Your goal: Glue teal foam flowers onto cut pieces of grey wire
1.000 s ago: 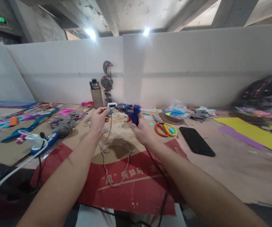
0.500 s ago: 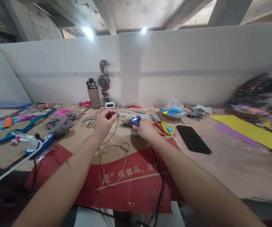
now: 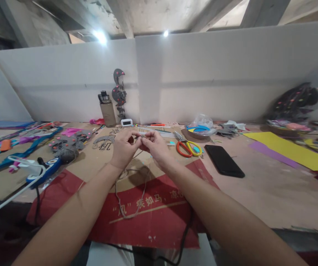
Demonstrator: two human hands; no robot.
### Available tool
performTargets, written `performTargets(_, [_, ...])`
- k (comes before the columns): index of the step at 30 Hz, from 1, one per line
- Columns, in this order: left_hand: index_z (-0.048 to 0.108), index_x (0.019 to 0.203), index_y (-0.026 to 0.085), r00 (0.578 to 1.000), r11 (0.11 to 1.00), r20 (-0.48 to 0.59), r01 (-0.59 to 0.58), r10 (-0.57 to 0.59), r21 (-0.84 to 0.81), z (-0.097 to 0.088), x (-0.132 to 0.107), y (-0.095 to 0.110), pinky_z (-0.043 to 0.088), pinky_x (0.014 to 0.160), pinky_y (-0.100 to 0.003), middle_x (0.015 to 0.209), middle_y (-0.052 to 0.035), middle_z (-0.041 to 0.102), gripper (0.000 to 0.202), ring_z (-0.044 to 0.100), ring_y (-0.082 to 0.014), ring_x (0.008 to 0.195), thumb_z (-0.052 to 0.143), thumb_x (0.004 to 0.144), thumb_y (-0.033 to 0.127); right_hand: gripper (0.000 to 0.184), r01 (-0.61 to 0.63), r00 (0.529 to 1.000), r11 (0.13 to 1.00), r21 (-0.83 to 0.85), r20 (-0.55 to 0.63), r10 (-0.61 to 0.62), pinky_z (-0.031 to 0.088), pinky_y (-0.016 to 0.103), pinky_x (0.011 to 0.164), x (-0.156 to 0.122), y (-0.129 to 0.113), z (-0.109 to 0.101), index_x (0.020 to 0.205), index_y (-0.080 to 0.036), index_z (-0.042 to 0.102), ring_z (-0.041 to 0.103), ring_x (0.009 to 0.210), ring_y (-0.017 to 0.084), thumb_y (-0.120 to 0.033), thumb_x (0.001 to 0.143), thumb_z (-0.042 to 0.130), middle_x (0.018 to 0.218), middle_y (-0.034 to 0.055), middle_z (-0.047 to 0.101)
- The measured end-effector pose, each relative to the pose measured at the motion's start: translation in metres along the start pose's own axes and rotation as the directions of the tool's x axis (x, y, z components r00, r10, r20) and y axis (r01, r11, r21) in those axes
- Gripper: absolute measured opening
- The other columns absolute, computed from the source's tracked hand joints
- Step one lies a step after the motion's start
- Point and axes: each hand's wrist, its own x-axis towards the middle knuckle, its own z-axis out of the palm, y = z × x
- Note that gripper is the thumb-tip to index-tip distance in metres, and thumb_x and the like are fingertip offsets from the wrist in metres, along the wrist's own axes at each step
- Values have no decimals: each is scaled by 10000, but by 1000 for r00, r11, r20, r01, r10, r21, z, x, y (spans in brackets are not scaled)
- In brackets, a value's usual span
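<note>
My left hand and my right hand meet above the cardboard, fingertips pinched together on a small piece at the upper end of a grey string. The string hangs from my fingers and loops down over the red printed cardboard. Both hands are closed in a pinch. The blue glue gun is hidden behind my hands; its black cord runs down past my right forearm.
Orange and yellow scissors and a black phone lie right of my hands. Yellow and purple foam sheets lie farther right. A bottle, grey foam shapes and a blue power strip are to the left. White partition behind.
My right hand lowered the blue glue gun to the table, let it go, and moved left to join my left hand on the string's end.
</note>
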Motion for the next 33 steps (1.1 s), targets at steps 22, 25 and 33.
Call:
performTargets(22, [644,787,127,954,902,241,256,-178,-348,2,1,1,486,517,-228,630,-11,630,131,563,-96,500,623,714,234,110,274,957,872,-406,26,-289,390,252,613,-2,-7,-13,770,-190,523,476,627,112,-297,793,526,695,-22,531])
performTargets(25, [658,834,118,938,878,298,286,-175,-384,1,1,-1,500,526,-239,659,-26,649,169,588,-111,525,617,714,230,120,272,955,863,-425,11,-295,389,253,614,0,-6,-15,777,-189,523,479,636,114,-306,800,520,707,-15,538])
performTargets(33, [692,885,118,907,847,346,370,-241,-381,3,2,-5,488,472,-221,631,-45,663,261,620,-133,538,639,751,336,130,251,957,844,-475,-8,-289,390,255,600,0,-8,-18,736,-184,533,478,619,115,-303,787,536,675,-21,532])
